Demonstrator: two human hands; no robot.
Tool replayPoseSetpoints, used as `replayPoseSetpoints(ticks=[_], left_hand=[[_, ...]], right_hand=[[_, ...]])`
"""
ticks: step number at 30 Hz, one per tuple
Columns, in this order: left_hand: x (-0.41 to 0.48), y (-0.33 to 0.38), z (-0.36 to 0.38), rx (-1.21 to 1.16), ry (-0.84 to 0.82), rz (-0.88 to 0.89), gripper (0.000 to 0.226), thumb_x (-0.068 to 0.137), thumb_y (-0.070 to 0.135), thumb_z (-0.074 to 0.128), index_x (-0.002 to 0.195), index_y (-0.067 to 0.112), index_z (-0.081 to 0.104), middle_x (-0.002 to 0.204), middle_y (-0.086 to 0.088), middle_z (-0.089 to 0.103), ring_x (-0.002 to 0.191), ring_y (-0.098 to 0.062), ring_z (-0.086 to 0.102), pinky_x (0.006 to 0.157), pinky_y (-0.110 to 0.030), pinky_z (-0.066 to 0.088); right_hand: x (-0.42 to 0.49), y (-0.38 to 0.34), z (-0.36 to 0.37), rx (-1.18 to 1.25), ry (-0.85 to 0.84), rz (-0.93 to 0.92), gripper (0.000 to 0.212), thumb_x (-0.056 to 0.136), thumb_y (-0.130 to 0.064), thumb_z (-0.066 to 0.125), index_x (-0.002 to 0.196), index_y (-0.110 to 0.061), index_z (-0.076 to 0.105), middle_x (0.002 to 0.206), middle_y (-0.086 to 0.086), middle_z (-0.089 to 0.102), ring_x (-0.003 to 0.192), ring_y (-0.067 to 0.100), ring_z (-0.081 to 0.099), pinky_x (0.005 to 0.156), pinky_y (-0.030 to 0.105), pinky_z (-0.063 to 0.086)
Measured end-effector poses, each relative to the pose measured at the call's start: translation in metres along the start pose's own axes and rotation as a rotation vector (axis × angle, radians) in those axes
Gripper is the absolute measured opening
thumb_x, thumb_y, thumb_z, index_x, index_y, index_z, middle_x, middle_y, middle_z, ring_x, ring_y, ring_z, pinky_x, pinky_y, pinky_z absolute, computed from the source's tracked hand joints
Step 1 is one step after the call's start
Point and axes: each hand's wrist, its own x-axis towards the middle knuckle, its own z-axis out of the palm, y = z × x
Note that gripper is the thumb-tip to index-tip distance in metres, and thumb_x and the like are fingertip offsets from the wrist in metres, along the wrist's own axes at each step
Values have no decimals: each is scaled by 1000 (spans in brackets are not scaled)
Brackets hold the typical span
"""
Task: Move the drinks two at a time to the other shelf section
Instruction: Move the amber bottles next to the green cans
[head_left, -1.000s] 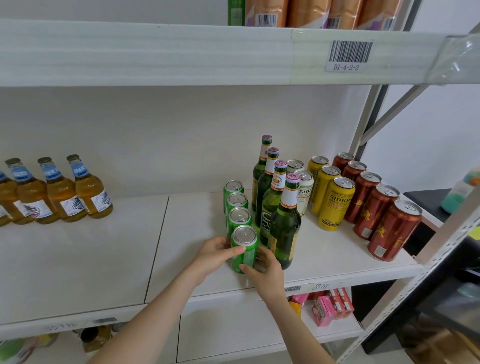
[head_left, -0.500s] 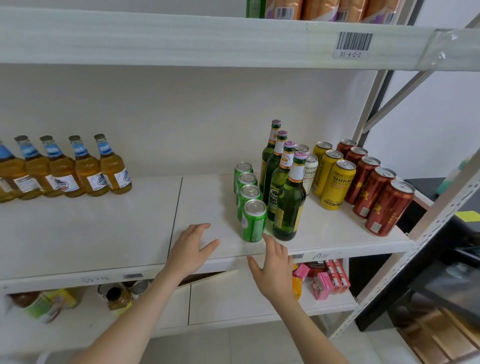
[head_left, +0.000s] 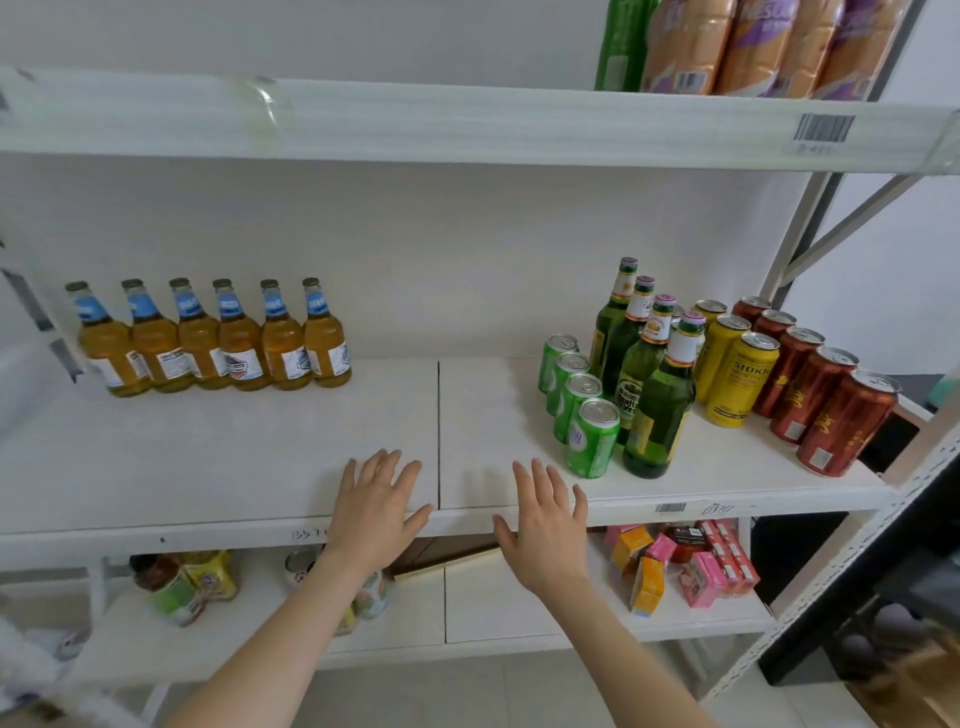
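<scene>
Left hand (head_left: 376, 512) and right hand (head_left: 545, 525): empty, fingers spread, at the white shelf (head_left: 260, 457) front edge. Six amber glass bottles (head_left: 239, 345) stand beyond and left of them. Green aluminium cans (head_left: 594, 441) and green glass bottles (head_left: 658, 415) stand just right, apparently awaiting transfer.
</scene>
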Motion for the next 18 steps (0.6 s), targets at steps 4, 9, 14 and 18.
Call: replayPoseSetpoints(ticks=[4, 9, 14, 18], left_hand=[[-20, -48, -9, 76, -26, 39, 57, 95, 52, 49, 144, 22, 46, 152, -11, 43, 143, -30, 34, 116, -54, 24], [-35, -101, -13, 137, -24, 50, 54, 83, 50, 67, 127, 19, 63, 133, -14, 61, 128, -32, 54, 104, -57, 41], [-36, -136, -15, 124, -1, 32, 55, 89, 51, 58, 135, 20, 57, 143, -13, 53, 137, -31, 45, 111, -56, 33], [-21, -161, -11, 116, 7, 25, 55, 87, 51, 62, 131, 19, 61, 138, -14, 58, 133, -32, 49, 108, -57, 37]], right_hand=[[-4, -50, 4, 3, 18, 13, 70, 93, -49, 50, 151, -19, 27, 159, 8, 27, 147, 28, 22, 116, 54, 16], [-2, -102, 9, -12, 30, 15, 70, 95, -49, 45, 153, -19, 21, 161, 8, 21, 148, 28, 17, 117, 53, 12], [13, -140, 17, -36, 14, 15, 69, 96, -50, 42, 153, -19, 21, 161, 7, 22, 148, 27, 17, 117, 52, 12], [37, -161, 26, -52, 16, 14, 69, 94, -50, 47, 152, -19, 27, 159, 8, 27, 147, 28, 23, 116, 53, 16]])
